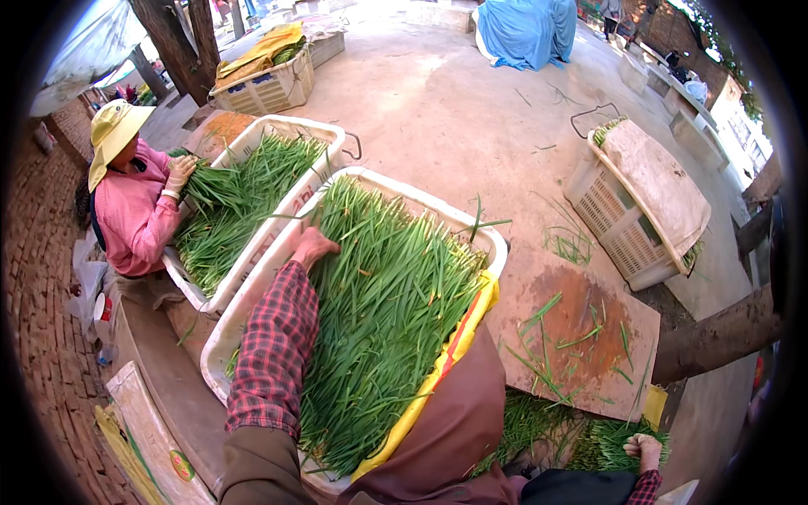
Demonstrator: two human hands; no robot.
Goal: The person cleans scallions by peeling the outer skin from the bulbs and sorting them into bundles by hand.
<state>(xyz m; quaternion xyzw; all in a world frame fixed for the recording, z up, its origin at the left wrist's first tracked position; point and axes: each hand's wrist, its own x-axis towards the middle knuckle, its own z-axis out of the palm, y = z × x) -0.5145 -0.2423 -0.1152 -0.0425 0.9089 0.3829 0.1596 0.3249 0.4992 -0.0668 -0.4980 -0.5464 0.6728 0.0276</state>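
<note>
A white plastic crate [497,252] in front of me is packed with long green chives [387,311], their pale stem ends toward the far right. My left hand [311,247] rests on the chives by the crate's left rim, thumb apart, fingertips partly hidden; it appears open. Down at the lower right, my right hand [645,449] is closed at the end of another heap of chives [606,444]. Its fingers are curled around some of them. A yellow sack edge [429,379] lines the near right side of the crate, with a brown apron or cover [454,412] against it.
Touching my crate on the left, a second white crate [316,126] holds chives handled by a co-worker [139,198] in a yellow hat. A worn board [581,328] with loose leaves lies right. Beyond are a covered crate [631,202], a trunk [715,337] and another crate [269,88].
</note>
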